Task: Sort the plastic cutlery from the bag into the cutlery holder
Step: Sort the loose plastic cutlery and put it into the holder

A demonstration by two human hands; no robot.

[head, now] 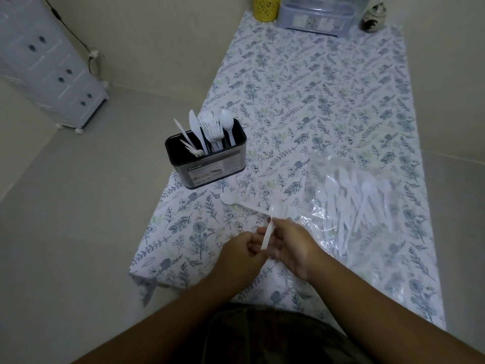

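Roughly halfway: our black rectangular cutlery holder (206, 158) already has white knives, forks and spoons standing in it; the clear plastic bag (351, 203) still has plenty. Right hand (291, 248) pinches a white plastic spoon (270, 227), left hand (241, 254) curls at its handle end. Another loose white spoon (231, 199) lies near the holder. Path is unobstructed.
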